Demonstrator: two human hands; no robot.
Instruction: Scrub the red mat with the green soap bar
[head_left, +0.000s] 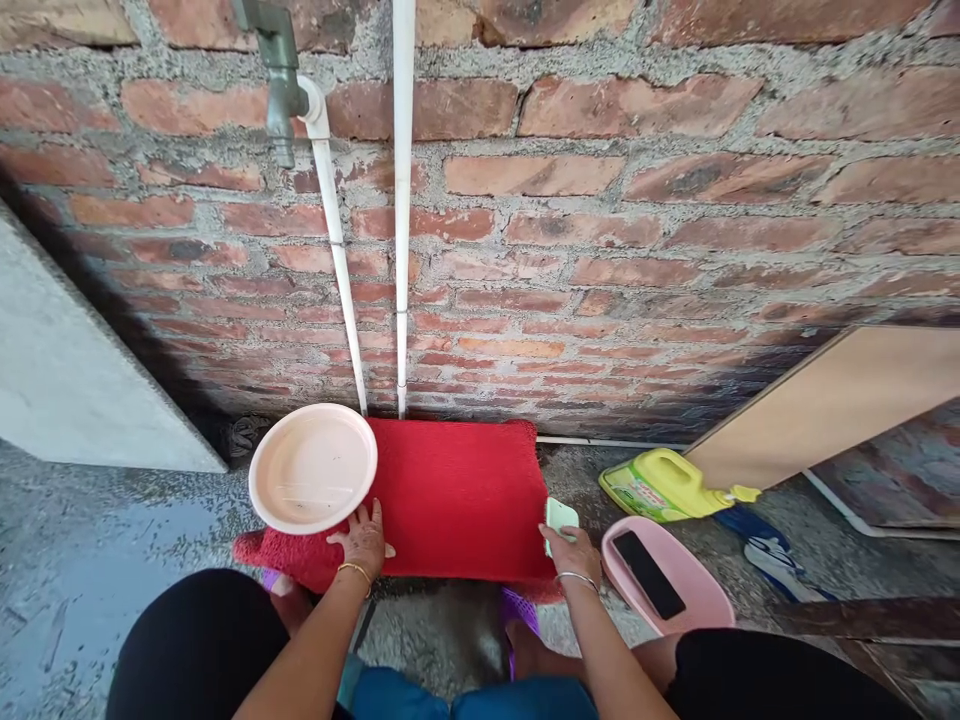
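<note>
A: Live now, where's the red mat (465,490)?

B: Spread out in front of you, nr the brick wall (540,230), w/ the peach basin (300,525) over its L end.

A: And your hands?

B: Your L hand (364,545) is down at the mat, fingers spread, just beside the basin's rim. Your R hand (579,560) has its fingers pinching a pale green brush (561,514) at the mat's R edge. Can't quite tell from up here if the brush's underside touches the mat, tho.

A: Other gear?

B: Pink basin (718,590) just R of your R hand, dark slab (649,573) in it; yellow jug (660,485) behind that, nr the wall.

A: Progress, then?

B: My read: set-up's done, i.e. mat laid out, brush in your grip. The red looks pretty even all over, so I'd guess early days; how much brushing's left, can't say.
</note>
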